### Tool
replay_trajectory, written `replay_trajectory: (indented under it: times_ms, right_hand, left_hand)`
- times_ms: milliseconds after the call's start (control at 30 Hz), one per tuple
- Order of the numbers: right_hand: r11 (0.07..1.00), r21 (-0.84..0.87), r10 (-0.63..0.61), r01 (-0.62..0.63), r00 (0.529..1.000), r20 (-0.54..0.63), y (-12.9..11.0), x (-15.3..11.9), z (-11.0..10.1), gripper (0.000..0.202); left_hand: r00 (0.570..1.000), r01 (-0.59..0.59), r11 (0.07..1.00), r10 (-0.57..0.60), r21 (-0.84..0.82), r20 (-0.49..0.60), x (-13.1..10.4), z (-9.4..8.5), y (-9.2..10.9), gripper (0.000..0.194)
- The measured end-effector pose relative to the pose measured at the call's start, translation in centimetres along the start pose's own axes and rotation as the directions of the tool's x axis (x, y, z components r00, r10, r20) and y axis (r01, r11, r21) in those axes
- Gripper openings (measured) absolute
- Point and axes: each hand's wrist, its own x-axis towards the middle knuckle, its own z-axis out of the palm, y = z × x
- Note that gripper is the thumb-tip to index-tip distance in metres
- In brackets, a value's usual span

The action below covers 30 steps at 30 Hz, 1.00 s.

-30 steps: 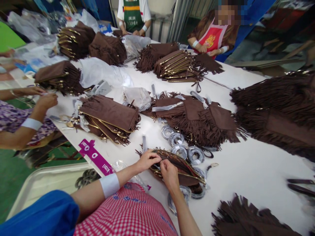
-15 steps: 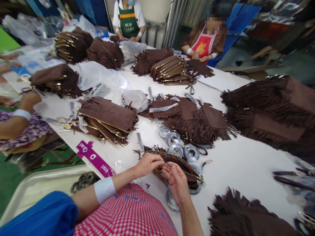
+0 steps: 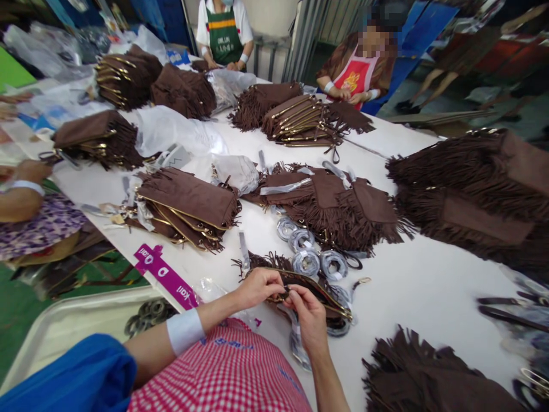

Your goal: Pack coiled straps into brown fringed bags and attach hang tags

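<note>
A brown fringed bag [image 3: 330,296] with a gold zip lies unzipped on the white table in front of me, its mouth gaping. Over its near edge my left hand [image 3: 262,286] is closed in a pinch. My right hand [image 3: 307,313] pinches too, its fingertips almost meeting the left ones. Between them is a small dark piece, too small to name. Coiled straps in clear wrap [image 3: 305,262] lie just behind the bag, and another wrapped coil [image 3: 299,343] sits below my right hand.
Stacked brown fringed bags [image 3: 193,197] lie ahead, with more bags [image 3: 330,200] beside them. At right are a bag pile [image 3: 480,194] and brown fringe [image 3: 429,372]. A purple strip [image 3: 165,274] marks the table edge above a white tray [image 3: 77,320]. Co-workers sit around the table.
My right hand's fingers have gone from spread to a pinch against the left fingertips, at the small dark piece. A co-worker's arm at the left has shifted left.
</note>
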Motion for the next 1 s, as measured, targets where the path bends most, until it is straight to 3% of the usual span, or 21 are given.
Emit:
replay_trajectory:
  times_ms: [333,500,700,1000]
  right_hand:
    - [0.997,-0.054,-0.048,0.048,0.999,-0.012,-0.31,0.17,0.06,0.029]
    - [0.991,-0.093,-0.089,0.093,0.995,0.044,-0.50,0.22,0.32,0.026]
    - [0.999,-0.037,-0.039,0.038,0.999,-0.022,0.16,0.28,0.20,0.028]
    - [0.987,-0.132,-0.084,0.087,0.996,0.030,-0.22,0.39,0.51,0.025]
  left_hand:
    - [0.998,-0.065,0.992,0.066,0.109,-0.007,-0.14,0.09,0.02,0.018]
    - [0.998,-0.063,0.995,0.065,0.076,-0.021,-0.17,0.49,0.10,0.017]
    - [0.998,-0.028,1.000,0.028,-0.001,-0.062,-0.07,0.61,-0.25,0.015]
    - [0.998,-0.030,0.999,0.030,0.011,-0.056,0.03,0.73,-0.41,0.016]
